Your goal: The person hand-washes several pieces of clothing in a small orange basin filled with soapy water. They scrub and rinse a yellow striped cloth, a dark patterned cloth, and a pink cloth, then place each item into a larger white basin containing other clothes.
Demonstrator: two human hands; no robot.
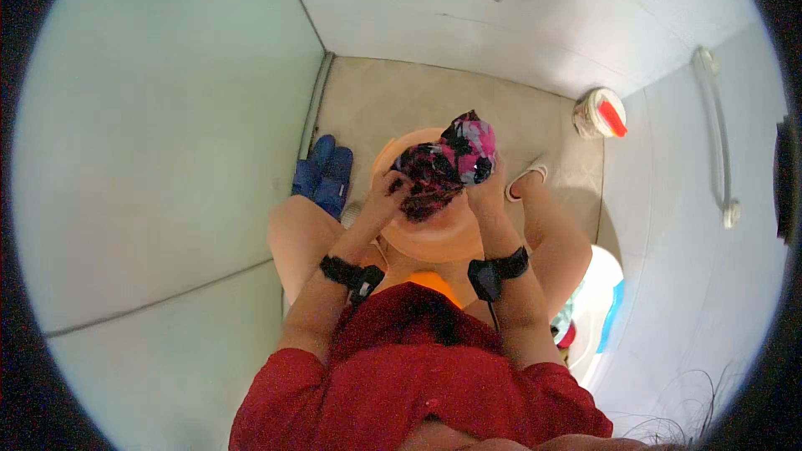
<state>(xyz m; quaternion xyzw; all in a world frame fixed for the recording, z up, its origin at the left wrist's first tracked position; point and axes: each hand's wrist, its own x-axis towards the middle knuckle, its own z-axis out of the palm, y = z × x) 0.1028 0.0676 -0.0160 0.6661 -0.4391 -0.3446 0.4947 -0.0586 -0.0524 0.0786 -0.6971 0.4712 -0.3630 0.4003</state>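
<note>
A bunched cloth (pixel 434 169), patterned in black, pink and grey, is held up over an orange basin (pixel 422 242) on the floor between my legs. My left hand (pixel 388 190) grips its left side with bent fingers. On the right, my right hand (pixel 488 190) has hold of the cloth's pink upper end, and most of its fingers are hidden behind the fabric. Part of the cloth hangs low over the basin. Whether its lower end touches the inside of the basin, I cannot tell.
Blue slippers (pixel 324 174) lie on the tiled floor by the glass panel at left. A round tub with a red handle (pixel 612 118) stands in the far right corner. Nearer on the right is a white container (pixel 595 305) with things inside. A grab bar (pixel 722 138) runs along the right wall.
</note>
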